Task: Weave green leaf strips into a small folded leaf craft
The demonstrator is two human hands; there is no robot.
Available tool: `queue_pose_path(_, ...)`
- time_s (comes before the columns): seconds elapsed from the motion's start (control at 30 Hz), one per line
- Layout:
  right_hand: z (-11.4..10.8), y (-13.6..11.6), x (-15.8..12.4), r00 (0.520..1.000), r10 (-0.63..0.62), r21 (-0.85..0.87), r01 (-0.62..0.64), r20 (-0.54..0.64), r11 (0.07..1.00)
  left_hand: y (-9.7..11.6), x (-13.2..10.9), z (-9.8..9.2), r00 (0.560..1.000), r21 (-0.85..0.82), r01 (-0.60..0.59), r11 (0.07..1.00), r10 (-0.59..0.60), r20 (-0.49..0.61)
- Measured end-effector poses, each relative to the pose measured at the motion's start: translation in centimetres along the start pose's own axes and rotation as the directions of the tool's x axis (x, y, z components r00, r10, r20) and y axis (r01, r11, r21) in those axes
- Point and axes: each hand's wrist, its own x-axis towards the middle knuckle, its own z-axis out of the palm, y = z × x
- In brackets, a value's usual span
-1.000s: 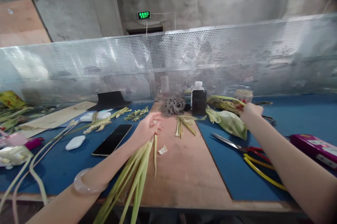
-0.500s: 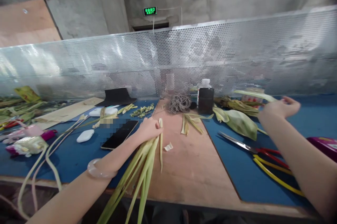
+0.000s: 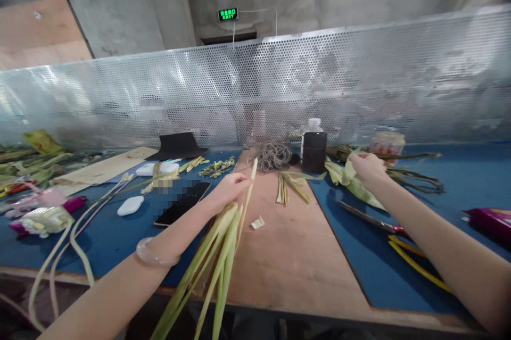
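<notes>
My left hand point(image 3: 233, 188) is closed around a bunch of pale green corn husk strips point(image 3: 223, 255), which fan downward past the table's front edge. One narrow strip point(image 3: 252, 177) pokes up beyond the fingers. On the right, my right hand point(image 3: 369, 167) pinches the upper edge of a broad corn husk point(image 3: 361, 189) on the blue surface; its fingertips are partly hidden. Beneath the right forearm lie scissors point(image 3: 395, 231) with red and yellow handles, partly covered by the arm. A small husk scrap point(image 3: 257, 222) rests on the wooden board point(image 3: 291, 255) between my hands.
A coil of grey cord point(image 3: 274, 156) and a dark-labelled bottle point(image 3: 314, 149) stand at the back. Further right are dried stalks point(image 3: 415, 177) and a jar point(image 3: 389, 143). A phone point(image 3: 183, 204), white case point(image 3: 130, 206) and cables point(image 3: 82, 244) lie left. A perforated metal screen point(image 3: 191, 90) borders the rear.
My right hand has moved left and down to the broad husk; the pale strip it held up is no longer seen there. The narrow strip in my left hand has tilted and risen.
</notes>
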Motion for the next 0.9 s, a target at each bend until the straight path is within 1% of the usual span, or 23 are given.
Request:
queue_pose_path(0.07,-0.4,-1.0,-0.8,0.999,-0.007,-0.014,0.006,-0.049,1.000,0.3,-0.2,0.2,0.999,-0.231,0.027,0.973,-0.020,0.033)
queue_pose_path(0.1,-0.5,-1.6,-1.3,0.998,-0.032,0.010,0.033,-0.057,0.999,0.5,-0.3,0.4,0.998,-0.314,0.021,0.949,-0.003,0.056)
queue_pose_path(0.13,-0.6,-2.4,-2.0,0.995,-0.086,0.039,0.088,-0.044,0.995,0.7,-0.6,0.5,0.997,-0.380,0.005,0.925,0.026,0.075)
queue_pose_path(0.2,-0.4,-3.9,-4.0,0.973,-0.227,0.128,0.219,0.046,0.967,1.3,-1.1,0.7,0.988,-0.474,-0.036,0.880,0.104,0.117)
queue_pose_path(0.23,-0.3,-4.7,-5.3,0.947,-0.294,0.198,0.266,0.128,0.943,1.6,-1.4,0.7,0.981,-0.507,-0.040,0.861,0.130,0.143)
queue_pose_path(0.27,0.0,-5.4,-6.7,0.913,-0.349,0.271,0.289,0.209,0.918,2.0,-1.8,0.8,0.974,-0.533,-0.032,0.845,0.145,0.172)
queue_pose_path(0.3,0.2,-6.0,-8.2,0.874,-0.391,0.362,0.278,0.288,0.889,2.3,-2.1,0.8,0.968,-0.548,-0.014,0.836,0.149,0.203)
queue_pose_path(0.33,0.4,-6.6,-9.6,0.784,-0.445,0.554,0.158,0.433,0.818,2.6,-2.5,0.9,0.959,-0.551,0.011,0.834,0.147,0.241)
queue_pose_path(0.37,0.6,-7.1,-11.0,0.703,-0.484,0.663,0.024,0.521,0.749,2.9,-2.9,0.9,0.949,-0.543,0.033,0.839,0.143,0.279)
queue_pose_path(0.4,0.8,-7.5,-12.2,0.641,-0.516,0.715,-0.075,0.569,0.695,3.2,-3.2,1.0,0.938,-0.526,0.053,0.849,0.139,0.318)
queue_pose_path(0.43,0.8,-7.8,-13.2,0.582,-0.547,0.744,-0.159,0.602,0.649,3.5,-3.4,1.0,0.927,-0.505,0.069,0.860,0.132,0.351)
queue_pose_path(0.47,0.8,-7.9,-14.0,0.539,-0.561,0.748,-0.220,0.628,0.627,3.7,-3.6,1.0,0.919,-0.487,0.077,0.870,0.127,0.373)
queue_pose_path(0.5,0.7,-8.0,-14.4,0.513,-0.564,0.743,-0.260,0.647,0.616,3.8,-3.7,1.0,0.915,-0.472,0.080,0.878,0.122,0.383)
queue_pose_path(0.57,0.6,-8.0,-14.8,0.488,-0.554,0.727,-0.313,0.675,0.611,3.9,-3.8,1.0,0.916,-0.454,0.079,0.887,0.116,0.385)
queue_pose_path(0.67,0.5,-7.8,-14.5,0.489,-0.536,0.720,-0.373,0.688,0.585,3.7,-3.6,0.9,0.908,-0.440,0.094,0.893,0.105,0.405)
queue_pose_path(0.73,0.6,-7.7,-14.3,0.484,-0.525,0.712,-0.420,0.700,0.562,3.5,-3.6,1.0,0.907,-0.432,0.076,0.899,0.118,0.404)
queue_pose_path(0.83,0.7,-7.7,-14.4,0.491,-0.504,0.703,-0.452,0.710,0.550,3.5,-3.6,1.1,0.917,-0.408,0.024,0.913,0.142,0.373)
queue_pose_path(0.9,0.7,-7.7,-14.6,0.504,-0.495,0.703,-0.436,0.708,0.561,3.5,-3.6,1.1,0.917,-0.402,0.029,0.915,0.136,0.375)
